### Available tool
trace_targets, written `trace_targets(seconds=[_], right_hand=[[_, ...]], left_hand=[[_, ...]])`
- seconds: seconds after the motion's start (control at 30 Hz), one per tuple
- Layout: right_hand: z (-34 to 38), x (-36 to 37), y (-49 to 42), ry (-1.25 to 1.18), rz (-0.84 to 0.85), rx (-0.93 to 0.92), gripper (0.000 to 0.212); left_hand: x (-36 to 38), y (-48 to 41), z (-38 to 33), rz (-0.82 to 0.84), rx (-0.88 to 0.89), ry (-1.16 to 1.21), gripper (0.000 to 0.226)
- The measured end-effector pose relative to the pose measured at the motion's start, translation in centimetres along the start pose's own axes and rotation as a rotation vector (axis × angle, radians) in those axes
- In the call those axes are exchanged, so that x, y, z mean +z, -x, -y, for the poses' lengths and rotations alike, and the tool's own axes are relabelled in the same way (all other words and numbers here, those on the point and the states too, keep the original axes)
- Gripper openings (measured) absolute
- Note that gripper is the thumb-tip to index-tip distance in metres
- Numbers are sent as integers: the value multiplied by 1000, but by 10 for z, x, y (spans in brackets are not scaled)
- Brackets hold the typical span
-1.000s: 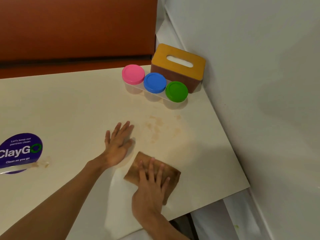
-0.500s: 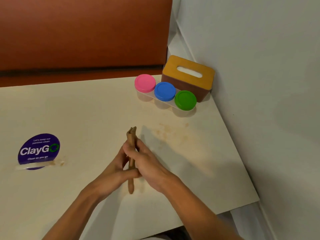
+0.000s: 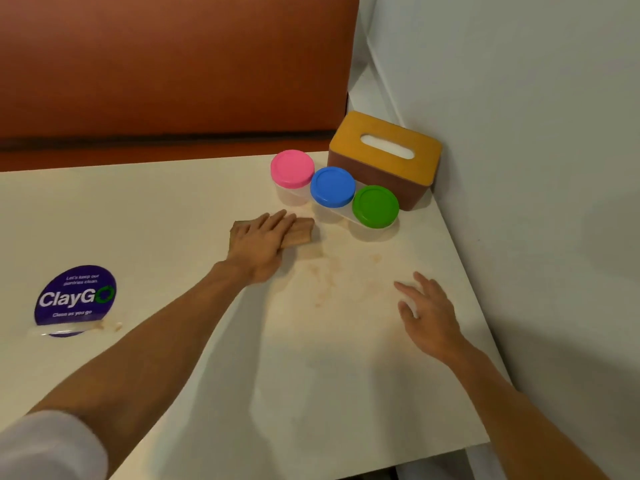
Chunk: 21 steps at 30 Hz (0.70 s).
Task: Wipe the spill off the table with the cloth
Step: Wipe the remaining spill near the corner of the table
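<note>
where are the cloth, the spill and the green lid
cloth (image 3: pixel 300 232), head view, its uncovered end
spill (image 3: pixel 323 280), head view, middle of the brown smear
green lid (image 3: pixel 375 206), head view, centre of its top

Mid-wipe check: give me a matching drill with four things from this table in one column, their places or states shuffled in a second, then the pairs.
Column one
1. folded brown cloth
2. left hand
3. right hand
4. pale brown spill

Column two
A. open and empty, near the right edge of the cream table
B. smeared between the two hands
C. lying flat just in front of the pink-lidded clear tub
D. fingers straight, pressing on the cloth

Pairs: 1-C, 2-D, 3-A, 4-B
</note>
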State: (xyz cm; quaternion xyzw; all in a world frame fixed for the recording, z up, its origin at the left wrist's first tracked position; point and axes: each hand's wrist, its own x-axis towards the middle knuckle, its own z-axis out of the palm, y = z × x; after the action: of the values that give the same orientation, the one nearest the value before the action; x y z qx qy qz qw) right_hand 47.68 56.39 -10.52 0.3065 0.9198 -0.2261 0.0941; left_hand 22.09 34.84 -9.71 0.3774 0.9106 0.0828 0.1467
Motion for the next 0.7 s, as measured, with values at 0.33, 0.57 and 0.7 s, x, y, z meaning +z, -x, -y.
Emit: trace_targets(seconds=[0.33,0.57,0.7], right_hand=[[-12,13,-7,62,52,-32,45],[-14,14,-7,51,38,-36,45],[-12,12,-4,57,49,-37,46]], left_hand=[[74,53,-48,25,24,-64,74],[82,132,-106,82,46,-128,81],[92,171,-133,192,49,-73,84]])
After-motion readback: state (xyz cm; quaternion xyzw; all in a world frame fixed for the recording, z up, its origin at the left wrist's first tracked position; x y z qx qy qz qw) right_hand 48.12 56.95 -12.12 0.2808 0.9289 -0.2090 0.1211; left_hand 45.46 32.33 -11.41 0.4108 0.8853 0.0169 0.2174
